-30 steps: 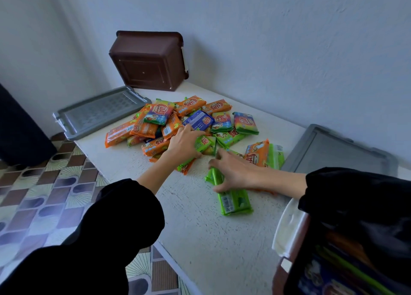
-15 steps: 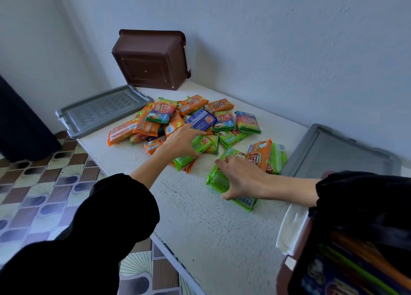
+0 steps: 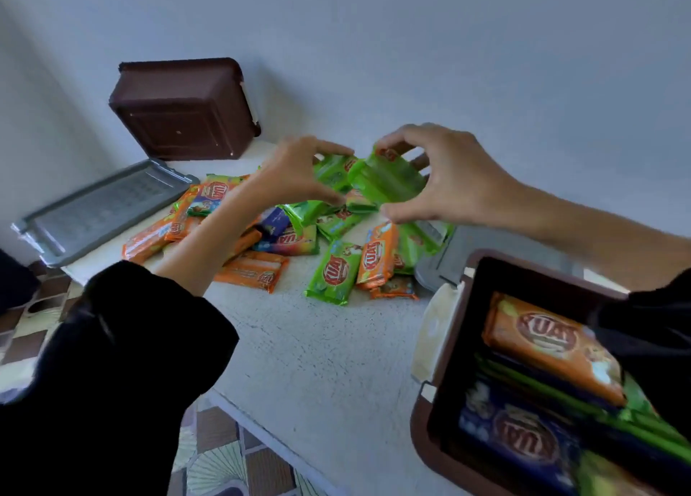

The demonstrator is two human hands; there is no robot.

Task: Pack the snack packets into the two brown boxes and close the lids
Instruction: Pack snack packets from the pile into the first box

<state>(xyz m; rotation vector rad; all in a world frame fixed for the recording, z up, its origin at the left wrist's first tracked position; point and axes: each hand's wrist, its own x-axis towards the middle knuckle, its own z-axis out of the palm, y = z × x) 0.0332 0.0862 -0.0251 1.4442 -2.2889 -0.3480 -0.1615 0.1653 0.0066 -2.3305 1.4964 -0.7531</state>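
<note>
Both hands are raised above the pile of snack packets [image 3: 284, 241] on the white table [image 3: 321, 364]. My left hand [image 3: 295, 174] grips green packets [image 3: 331, 172] between thumb and fingers. My right hand [image 3: 448, 181] holds another bunch of green packets [image 3: 389, 183], touching the left hand's bunch. Orange, green and blue packets lie loose below. At the near right stands an open brown box [image 3: 441, 402] with an orange packet [image 3: 549, 342], a blue one and green ones inside. A second brown box [image 3: 183, 110] rests on its side against the back wall.
One grey lid [image 3: 101, 207] lies at the table's left end, overhanging the edge. Another grey lid [image 3: 482, 245] lies behind the near box, partly under packets. A patterned tile floor [image 3: 224, 465] shows beyond the table's front edge. A dark object sits at the far left.
Both hands were flat on packets on the table; now they have lifted, each clutching green packets, held together in the air. The view has shifted so the near box's inside shows.
</note>
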